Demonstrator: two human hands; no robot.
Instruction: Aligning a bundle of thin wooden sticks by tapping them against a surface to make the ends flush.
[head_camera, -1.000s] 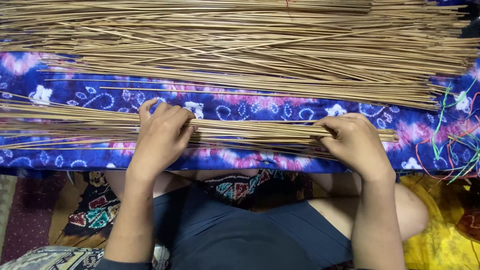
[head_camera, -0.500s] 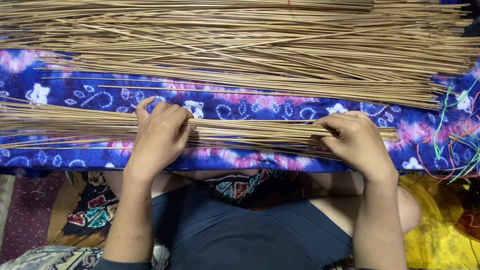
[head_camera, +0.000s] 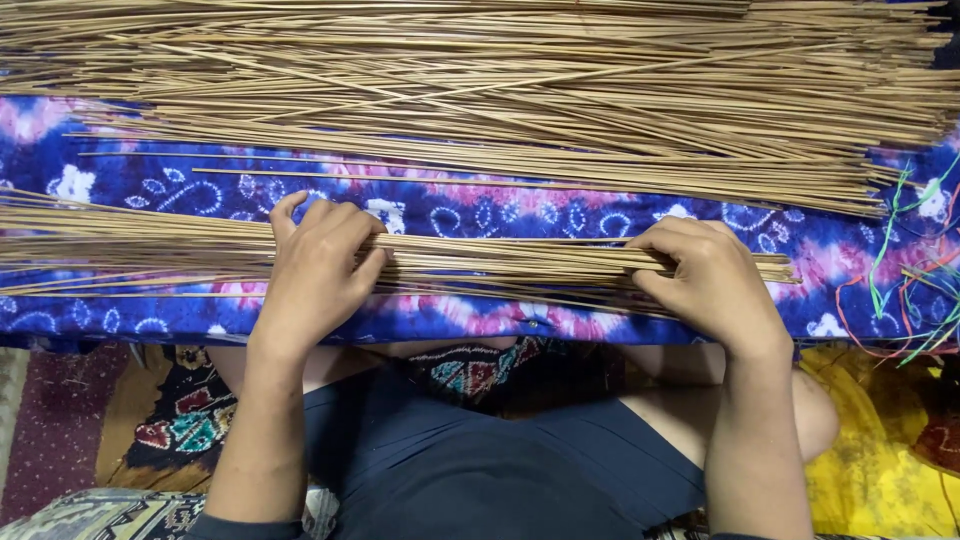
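Note:
A loose bundle of thin tan sticks (head_camera: 500, 262) lies across a blue, pink and white patterned cloth (head_camera: 480, 210) in front of me. My left hand (head_camera: 315, 275) is curled over the bundle left of centre, fingers wrapped on the sticks. My right hand (head_camera: 710, 280) grips the same bundle near its right end, thumb under and fingers over. The stick tips poke out just past my right hand. The bundle fans out wider toward the left edge of the view.
A much larger pile of the same sticks (head_camera: 480, 90) covers the far part of the cloth. Thin green, red and orange strings (head_camera: 905, 270) lie at the right. My knees, dark shorts and patterned floor mats (head_camera: 180, 420) show below; yellow fabric (head_camera: 880, 470) sits lower right.
Both hands stay on the small bundle; the view has drifted slightly and the hands have shifted only a little upward.

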